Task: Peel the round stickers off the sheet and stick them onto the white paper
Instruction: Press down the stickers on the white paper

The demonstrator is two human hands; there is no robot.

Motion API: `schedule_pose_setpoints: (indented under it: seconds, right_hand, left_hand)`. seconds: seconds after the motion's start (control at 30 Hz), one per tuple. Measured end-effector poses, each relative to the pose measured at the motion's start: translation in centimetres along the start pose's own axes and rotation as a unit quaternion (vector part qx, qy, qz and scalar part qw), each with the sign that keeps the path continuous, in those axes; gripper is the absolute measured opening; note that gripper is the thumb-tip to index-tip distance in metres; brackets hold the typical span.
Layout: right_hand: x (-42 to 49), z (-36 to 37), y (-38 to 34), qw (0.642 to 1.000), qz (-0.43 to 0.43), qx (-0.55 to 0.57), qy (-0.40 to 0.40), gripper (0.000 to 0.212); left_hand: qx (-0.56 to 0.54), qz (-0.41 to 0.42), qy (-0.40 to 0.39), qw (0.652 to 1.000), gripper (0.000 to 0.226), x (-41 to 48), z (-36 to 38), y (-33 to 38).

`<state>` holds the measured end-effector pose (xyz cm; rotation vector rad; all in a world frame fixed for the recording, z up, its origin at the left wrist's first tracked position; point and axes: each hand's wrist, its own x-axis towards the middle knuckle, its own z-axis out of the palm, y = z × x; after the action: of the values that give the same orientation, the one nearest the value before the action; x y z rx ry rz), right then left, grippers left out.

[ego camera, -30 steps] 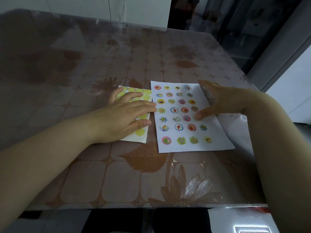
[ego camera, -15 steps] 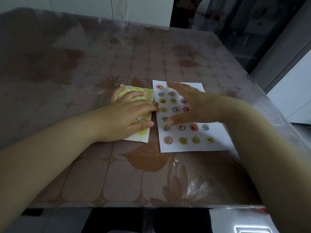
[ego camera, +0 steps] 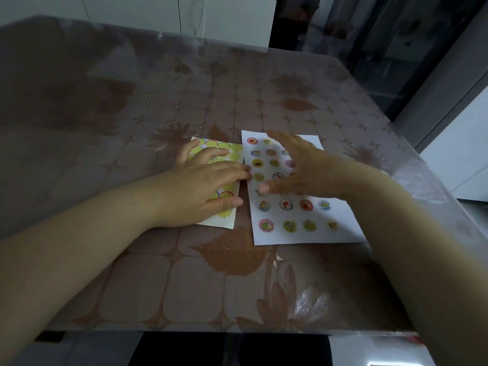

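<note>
Two hands: both are over the work, your left on the sticker sheet and your right above the white paper.
Left hand point(ego camera: 200, 186): it lies flat with fingers straight and a little spread, pressing the sticker sheet point(ego camera: 227, 149) onto the table point(ego camera: 184, 286).
Sticker sheet: it sits at 9 o'clock of the white paper, just beside it without overlapping. Most of its circles read as pale yellow-green blanks. One ringed circle point(ego camera: 226, 194) shows by your thumb near the 5 o'clock corner; whether that is a sticker left to peel, I cannot tell.
White paper point(ego camera: 340, 228): it lies flat and carries round stickers point(ego camera: 286, 204) in four columns. The two rows toward 6 o'clock are in plain sight; the rows above are partly under your right hand.
Right hand point(ego camera: 298, 170): it is spread wide and blurred over the middle of the paper, thumb tip toward the 9 o'clock edge. I make out no sticker in it, and cannot tell whether it touches the paper.
Step in hand: most likely the gap between one placement and the next peel.
Next move: bring your right hand across to 9 o'clock and shift your left fingers off any sticker that remains. Catch its rim with a fingertip while your left pins the sheet, then set it on a bare patch of paper.
</note>
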<state>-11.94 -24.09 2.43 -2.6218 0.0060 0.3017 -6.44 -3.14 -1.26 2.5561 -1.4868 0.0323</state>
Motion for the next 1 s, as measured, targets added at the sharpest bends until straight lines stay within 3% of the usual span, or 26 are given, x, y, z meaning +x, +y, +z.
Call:
schedule_pose_setpoints:
  seconds: [0.13,0.43,0.7,1.0]
  right_hand:
    - [0.5,1.0,-0.4,0.997,-0.015,-0.081,0.004,0.112]
    - [-0.3,-0.3,0.1,1.0,0.0,-0.022,-0.019,0.104]
    - [-0.7,-1.2,1.4,0.996,0.033,-0.057,-0.067,0.126]
    - [-0.4,-1.3,2.0,0.994,0.038,-0.069,-0.07,0.128]
  left_hand:
    - [0.0,0.002,0.0,1.0,0.069,0.0,0.0,0.0]
    - [-0.004,0.0,0.003,1.0,0.068,0.0,0.0,0.0]
    - [-0.009,0.001,0.006,1.0,0.065,-0.1,0.0,-0.2]
    - [-0.007,0.001,0.011,1.0,0.069,-0.2,-0.1,-0.1]
